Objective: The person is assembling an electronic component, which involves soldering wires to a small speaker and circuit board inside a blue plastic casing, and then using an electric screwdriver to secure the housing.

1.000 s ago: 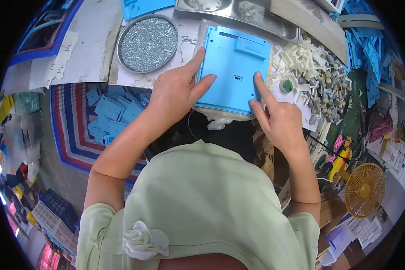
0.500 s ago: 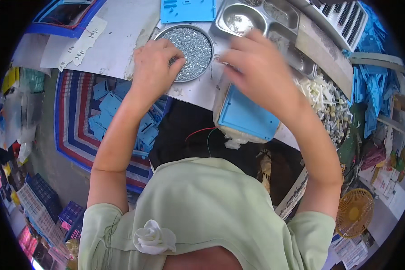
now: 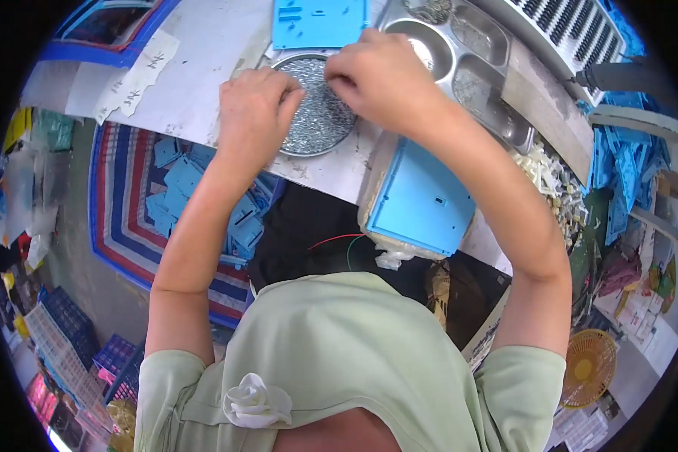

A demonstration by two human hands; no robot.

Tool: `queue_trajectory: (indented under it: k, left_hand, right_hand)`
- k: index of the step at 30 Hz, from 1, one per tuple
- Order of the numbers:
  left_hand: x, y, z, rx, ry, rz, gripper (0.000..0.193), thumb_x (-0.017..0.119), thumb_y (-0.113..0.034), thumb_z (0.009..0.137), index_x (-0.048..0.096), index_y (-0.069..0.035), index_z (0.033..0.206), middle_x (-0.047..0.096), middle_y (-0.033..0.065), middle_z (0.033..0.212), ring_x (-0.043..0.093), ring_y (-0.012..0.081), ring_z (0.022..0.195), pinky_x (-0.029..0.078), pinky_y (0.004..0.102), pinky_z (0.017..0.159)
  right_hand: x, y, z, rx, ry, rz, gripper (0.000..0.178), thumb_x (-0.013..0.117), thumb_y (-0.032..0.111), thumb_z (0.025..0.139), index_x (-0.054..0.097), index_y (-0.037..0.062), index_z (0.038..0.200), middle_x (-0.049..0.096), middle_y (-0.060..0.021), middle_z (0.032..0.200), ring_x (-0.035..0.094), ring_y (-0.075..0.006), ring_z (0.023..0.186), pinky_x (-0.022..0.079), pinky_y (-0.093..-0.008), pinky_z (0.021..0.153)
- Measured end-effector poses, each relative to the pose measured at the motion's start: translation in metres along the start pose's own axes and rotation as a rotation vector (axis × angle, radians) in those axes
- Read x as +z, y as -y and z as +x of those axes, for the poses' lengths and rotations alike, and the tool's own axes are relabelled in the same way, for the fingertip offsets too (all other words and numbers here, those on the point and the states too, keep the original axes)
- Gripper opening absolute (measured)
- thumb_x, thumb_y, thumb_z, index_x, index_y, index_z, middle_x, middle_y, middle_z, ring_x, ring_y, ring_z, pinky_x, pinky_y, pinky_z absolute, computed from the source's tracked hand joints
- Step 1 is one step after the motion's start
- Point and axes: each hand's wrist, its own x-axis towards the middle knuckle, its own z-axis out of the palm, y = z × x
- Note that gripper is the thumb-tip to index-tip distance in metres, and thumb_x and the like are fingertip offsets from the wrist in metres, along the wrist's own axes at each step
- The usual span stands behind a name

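Observation:
A round metal dish (image 3: 309, 151) full of small silvery metal pins (image 3: 316, 120) sits near the table's front edge. My left hand (image 3: 255, 113) is at the dish's left side, fingers curled and thumb close to the forefinger above the pins. Over the right part of the dish hovers my right hand (image 3: 384, 79), its fingers bent toward the thumb. What either set of fingertips holds is too small to make out. Behind the dish lies a flat blue plastic plate (image 3: 320, 26). Another blue plastic panel (image 3: 422, 200) rests on a wrapped block below my right forearm.
A steel compartment tray (image 3: 520, 135) stands right of the dish, beside a board (image 3: 546, 113) and a white rack (image 3: 557, 34) of black pieces. Pale plastic parts (image 3: 554, 181) are heaped at the right. Left below the table, a striped bag (image 3: 120, 203) holds blue parts.
My right hand has moved left, from beside the tray to over the dish. My left hand stays at the dish's left side. The view has shifted slightly.

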Motion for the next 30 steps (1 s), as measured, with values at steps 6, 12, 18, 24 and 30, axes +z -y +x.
queue_trajectory:
  k: [6,12,18,24,30]
  left_hand:
    - [-0.011,-0.037,-0.001,-0.181,0.078,-0.507,0.009,0.072,-0.008,0.088,0.070,0.000,0.090,0.065,0.0101,0.081,0.060,0.0226,0.073,0.046,0.0332,0.067]
    - [0.007,-0.077,0.001,-0.225,0.277,-0.740,0.008,0.069,-0.005,0.092,0.067,0.003,0.089,0.058,-0.0003,0.080,0.049,0.0058,0.070,0.039,0.0229,0.063]
    - [0.015,-0.095,0.017,-0.091,0.267,-0.621,0.014,0.072,-0.013,0.088,0.069,0.001,0.088,0.065,0.0088,0.081,0.058,0.0220,0.072,0.045,0.0335,0.065]
    - [0.018,-0.101,0.025,0.132,0.181,-0.369,0.013,0.073,-0.013,0.086,0.067,-0.001,0.083,0.063,0.0110,0.079,0.059,0.0300,0.074,0.048,0.0391,0.068]
    - [0.020,-0.111,0.024,0.280,0.065,-0.155,0.013,0.075,-0.011,0.084,0.064,-0.004,0.083,0.060,0.0086,0.083,0.058,0.0299,0.082,0.049,0.0400,0.071]
  right_hand:
    - [-0.084,-0.051,-0.123,0.511,-0.192,0.290,0.021,0.075,0.023,0.087,0.079,0.0043,0.095,0.073,-0.0088,0.085,0.066,-0.0264,0.085,0.051,-0.0370,0.076]
    - [-0.075,-0.057,-0.169,0.516,-0.138,0.213,0.015,0.076,0.015,0.084,0.079,0.0039,0.093,0.073,-0.0086,0.085,0.063,-0.0232,0.087,0.050,-0.0346,0.080]
    - [-0.084,-0.070,-0.157,0.682,0.091,0.322,0.019,0.077,0.016,0.080,0.079,0.0012,0.093,0.074,-0.0147,0.082,0.068,-0.0264,0.074,0.053,-0.0366,0.073]
    - [-0.097,-0.068,-0.144,0.649,0.205,0.218,0.020,0.077,0.015,0.080,0.079,0.0000,0.092,0.074,-0.0163,0.079,0.069,-0.0285,0.071,0.054,-0.0356,0.072]
    - [-0.099,-0.043,-0.176,0.486,-0.162,0.043,0.017,0.073,0.016,0.085,0.074,-0.0010,0.085,0.066,-0.0137,0.073,0.060,-0.0304,0.070,0.048,-0.0393,0.067]
